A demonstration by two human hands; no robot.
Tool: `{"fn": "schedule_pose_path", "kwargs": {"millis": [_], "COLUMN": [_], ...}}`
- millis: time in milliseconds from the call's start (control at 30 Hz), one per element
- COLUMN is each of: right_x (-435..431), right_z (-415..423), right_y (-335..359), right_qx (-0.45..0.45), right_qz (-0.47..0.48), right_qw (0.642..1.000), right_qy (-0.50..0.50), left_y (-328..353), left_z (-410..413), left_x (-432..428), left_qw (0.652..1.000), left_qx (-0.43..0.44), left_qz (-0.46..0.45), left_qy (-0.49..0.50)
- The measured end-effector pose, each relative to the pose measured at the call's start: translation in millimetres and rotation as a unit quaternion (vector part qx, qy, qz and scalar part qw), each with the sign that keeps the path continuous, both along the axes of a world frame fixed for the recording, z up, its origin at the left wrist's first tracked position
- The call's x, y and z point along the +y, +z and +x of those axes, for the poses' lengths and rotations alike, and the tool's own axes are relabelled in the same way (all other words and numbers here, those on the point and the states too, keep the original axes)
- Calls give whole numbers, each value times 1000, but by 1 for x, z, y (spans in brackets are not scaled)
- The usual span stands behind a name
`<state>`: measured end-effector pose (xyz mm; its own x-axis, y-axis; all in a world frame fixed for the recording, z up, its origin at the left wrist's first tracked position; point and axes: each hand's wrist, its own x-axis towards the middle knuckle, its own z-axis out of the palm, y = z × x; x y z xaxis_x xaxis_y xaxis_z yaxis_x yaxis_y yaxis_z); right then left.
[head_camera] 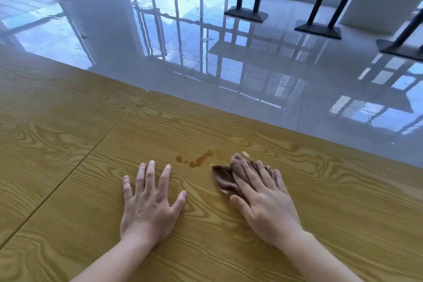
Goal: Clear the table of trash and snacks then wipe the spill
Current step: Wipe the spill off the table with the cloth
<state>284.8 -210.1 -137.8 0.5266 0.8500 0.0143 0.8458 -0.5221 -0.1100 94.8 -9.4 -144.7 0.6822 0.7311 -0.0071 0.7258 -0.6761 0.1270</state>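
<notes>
A brown spill (195, 160) of small drops and a streak lies on the wood-grain table (343, 201), just beyond my fingertips. My right hand (263, 199) presses flat on a crumpled brown cloth (223, 178), to the right of the spill. The cloth sticks out past my fingers on the left and far side. My left hand (150, 199) rests palm down on the bare table, fingers spread, holding nothing, just left of and nearer than the spill. A fainter brown smear (176, 119) shows farther out on the table.
A seam (91, 151) separates this table from a second table (45, 121) on the left. Beyond the far edge is glossy tiled floor (229, 52). Black table legs with flat bases (246, 14) stand at the back right.
</notes>
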Motion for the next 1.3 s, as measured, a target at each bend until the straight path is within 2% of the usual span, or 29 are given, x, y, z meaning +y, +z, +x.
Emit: {"fn": "schedule_pose_path", "kwargs": {"millis": [100,200,267,367,433,500,600,733,833,900,1000,1067,1167,1233,1300], "right_x": [-26,34,87,104,60,7,9,109,109,64,5,23,105,137,119], "right_z": [19,64,72,46,19,-2,14,31,18,-1,-16,-8,2,1,-9], "right_y": [-3,11,18,17,4,-1,4,18,15,3,-1,2,15,18,12], "right_qx": [-4,72,103,81,21,-24,5,87,70,6,-21,-2,77,95,63], "right_qz": [-34,-51,-65,-90,-46,-15,-53,-51,-71,-40,-23,-56,-47,-60,-60], "right_qw": [998,980,971,988,999,999,998,990,995,999,999,998,990,991,996], "right_qy": [-51,-178,-206,-95,-2,39,-13,-102,-27,34,26,-27,-107,-75,-1], "left_y": [-1,1,2,2,1,-1,-3,-1,-2,-3,-4,-4,0,1,0], "left_z": [0,0,0,-2,-1,1,1,1,-1,0,2,1,0,-1,-4], "left_x": [-1,-2,-2,-1,0,0,-2,-1,-1,0,-1,-2,-1,-1,1], "left_qw": [1000,1000,1000,1000,1000,1000,1000,1000,1000,1000,1000,1000,1000,999,998], "left_qx": [-3,-10,-9,-4,-11,-12,-8,-10,-8,-17,-18,-13,-19,-34,-50], "left_qz": [-4,-5,-5,-8,-4,2,3,9,8,9,9,7,9,-7,-23], "left_qy": [-5,-2,-2,-1,-1,4,-1,5,3,4,2,-1,4,1,-6]}}
